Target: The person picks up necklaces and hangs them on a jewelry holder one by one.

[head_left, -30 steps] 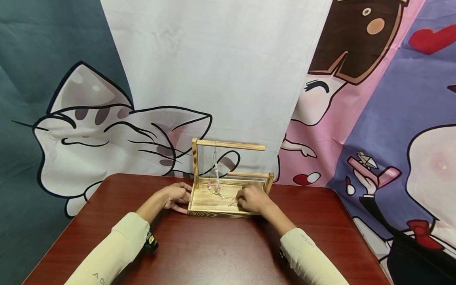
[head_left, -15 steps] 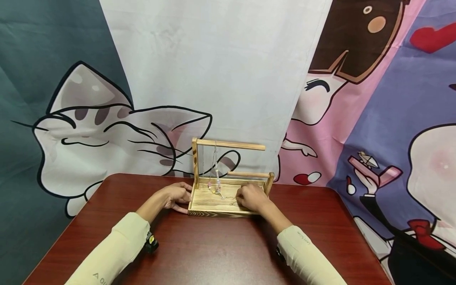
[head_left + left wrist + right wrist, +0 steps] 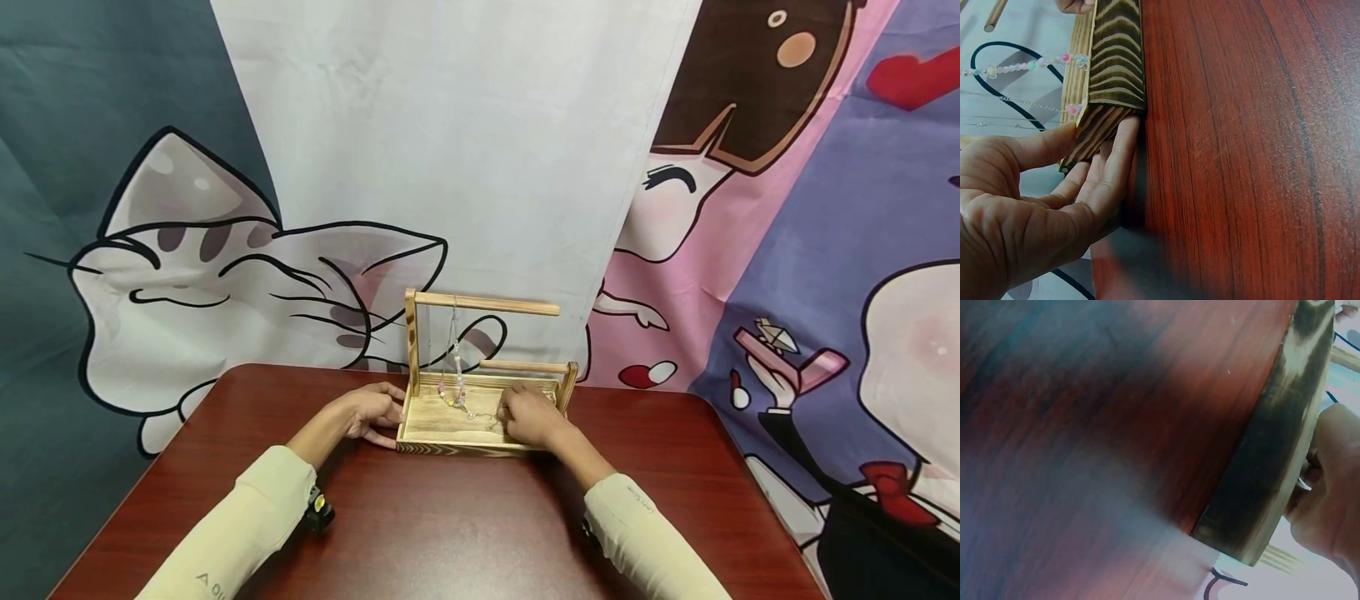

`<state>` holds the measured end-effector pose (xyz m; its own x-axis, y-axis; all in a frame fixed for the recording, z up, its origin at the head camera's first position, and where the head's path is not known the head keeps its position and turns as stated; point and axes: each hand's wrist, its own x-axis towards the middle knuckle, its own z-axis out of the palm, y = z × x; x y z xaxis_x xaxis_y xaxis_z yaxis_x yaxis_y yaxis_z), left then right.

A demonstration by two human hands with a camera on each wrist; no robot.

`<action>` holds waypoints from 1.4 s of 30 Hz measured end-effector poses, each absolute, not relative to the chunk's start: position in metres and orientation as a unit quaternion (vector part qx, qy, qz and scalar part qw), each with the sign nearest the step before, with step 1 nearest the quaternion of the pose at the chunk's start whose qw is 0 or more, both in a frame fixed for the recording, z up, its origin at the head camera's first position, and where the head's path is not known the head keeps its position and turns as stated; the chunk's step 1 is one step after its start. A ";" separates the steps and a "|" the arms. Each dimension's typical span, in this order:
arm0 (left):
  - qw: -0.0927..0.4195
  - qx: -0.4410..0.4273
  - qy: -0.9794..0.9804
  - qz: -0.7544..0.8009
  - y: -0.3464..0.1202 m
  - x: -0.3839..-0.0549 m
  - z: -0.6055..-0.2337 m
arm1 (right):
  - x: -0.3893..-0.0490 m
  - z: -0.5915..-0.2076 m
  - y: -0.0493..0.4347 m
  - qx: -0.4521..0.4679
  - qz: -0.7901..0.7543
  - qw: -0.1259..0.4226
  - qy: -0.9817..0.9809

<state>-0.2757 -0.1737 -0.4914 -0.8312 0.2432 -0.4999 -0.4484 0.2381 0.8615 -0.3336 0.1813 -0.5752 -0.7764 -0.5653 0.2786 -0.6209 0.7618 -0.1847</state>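
Note:
A wooden jewelry stand [image 3: 442, 425] with a shallow tray base stands on the table. My left hand [image 3: 369, 412] grips its left front corner, thumb [image 3: 1054, 145] at the rim and fingers under and against the side. My right hand [image 3: 531, 415] is inside the tray at its right, with fingers curled down. A thin chain [image 3: 489, 420] runs along the tray floor to its fingertips, which are mostly hidden; a silvery glint shows there in the right wrist view. From the upper bar hangs a beaded necklace [image 3: 458, 367] of pastel beads, its lower end reaching the tray.
The upper bar [image 3: 495, 306] extends right from a post at the left, and a shorter lower bar [image 3: 521, 367] sits at the right. The reddish-brown table [image 3: 450, 517] spreads in front. A printed cartoon cloth [image 3: 480, 167] hangs behind.
The loose part of the thin chain has shifted slightly right and up toward my right hand. My right forearm has moved a little left. My left hand stays put.

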 end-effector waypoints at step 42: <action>0.284 -0.075 0.732 0.615 -0.174 -0.276 -0.490 | -0.346 -0.569 0.199 0.337 0.159 0.002 -0.928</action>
<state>-0.2759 -0.1739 -0.4904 -0.8276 0.2391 -0.5078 -0.4593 0.2315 0.8576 -0.3465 0.1990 -0.5691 -0.7728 -0.6248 0.1117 -0.6263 0.7221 -0.2937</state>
